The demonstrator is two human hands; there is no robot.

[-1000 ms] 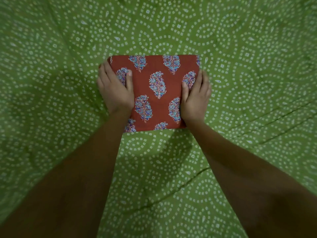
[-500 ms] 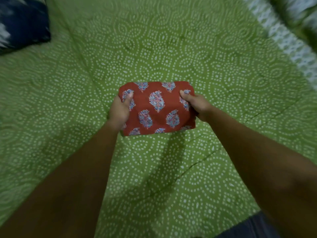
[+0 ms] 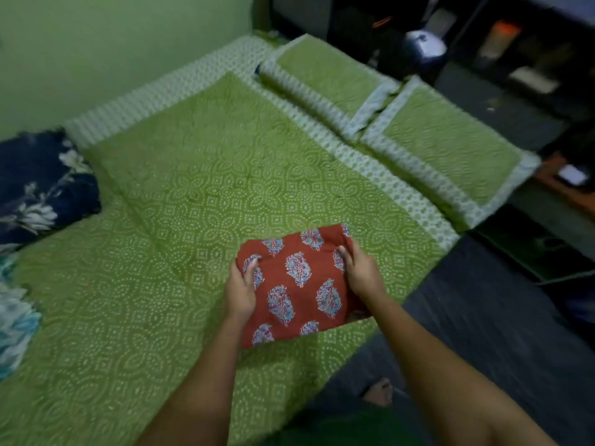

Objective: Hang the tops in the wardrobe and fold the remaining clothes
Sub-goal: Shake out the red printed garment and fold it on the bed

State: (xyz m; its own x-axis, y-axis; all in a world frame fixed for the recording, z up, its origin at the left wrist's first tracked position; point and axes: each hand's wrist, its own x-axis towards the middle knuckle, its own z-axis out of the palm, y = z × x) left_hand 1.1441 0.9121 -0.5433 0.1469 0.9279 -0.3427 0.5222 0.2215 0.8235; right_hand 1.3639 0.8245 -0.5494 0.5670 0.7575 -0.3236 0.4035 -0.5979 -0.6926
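Green dotted bedsheet [image 3: 161,284] covers the whole bed, pale green wall [image 3: 96,43] behind, two matching pillows [image 3: 402,123] at the far end, dark floor [image 3: 483,317] on the right. Both hands hold the folded red cloth [image 3: 299,284] over the bed's near edge: left hand [image 3: 240,292] and right hand [image 3: 362,273] each grip a side, thumbs on top.

folded red cloth [image 3: 297,284] lifted off bed, hands gripping

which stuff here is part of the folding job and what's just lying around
In the job: folded red printed garment, gripped at its sides by left hand and right hand.
Lying about: two green pillows, navy floral cloth, green bedsheet.
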